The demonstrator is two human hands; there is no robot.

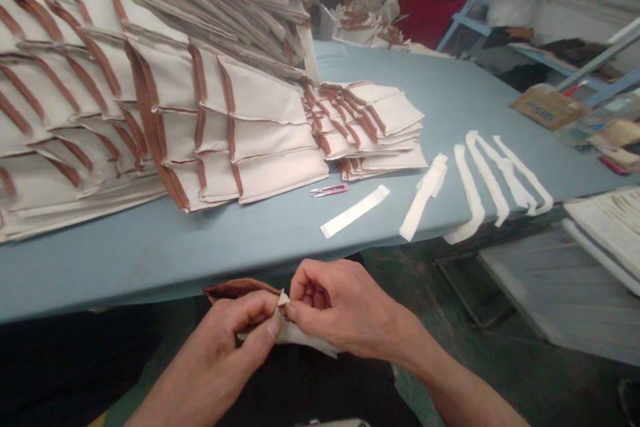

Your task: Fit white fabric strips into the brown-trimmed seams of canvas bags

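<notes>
- By the table's [150, 260] near edge: cloth [240, 287], between two hands.
- Left hand [235, 337] and right hand [345, 307] pinch it, fingertips closed.
- Likely light, limp; best held by its edges.

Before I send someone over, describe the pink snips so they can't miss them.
On the blue tabletop, find the stacks of off-white pieces with brown edging. Just in front of them, beside the leftmost white strip, lie the snips. Their pink handle and two pointed blades set them apart from the white and brown neighbours.
</notes>
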